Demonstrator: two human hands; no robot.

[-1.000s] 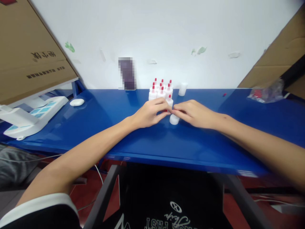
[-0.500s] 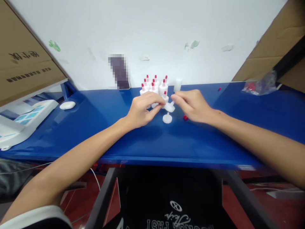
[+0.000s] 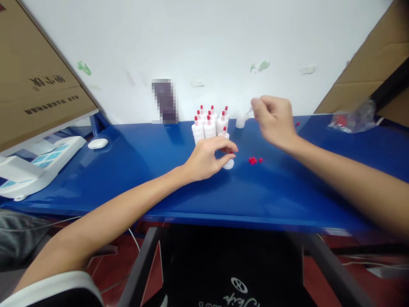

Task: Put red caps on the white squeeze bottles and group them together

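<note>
Presently noted left hand (image 3: 209,158) at mid-table, fingertips pinched shut just over white cap (image 3: 228,164) standing on blue table (image 3: 134,170); pinched item too small to tell. Noted right hand (image 3: 275,120) above back edge, fingers gripping white piece (image 3: 248,112). Logged capped bottles (image 3: 209,123) behind, red caps (image 3: 254,160) loose between hands.

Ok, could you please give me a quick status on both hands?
Left hand pinched at white cap on blue table. Right hand raised, pinching small white piece near open bottle. Loose red caps between them.
</note>
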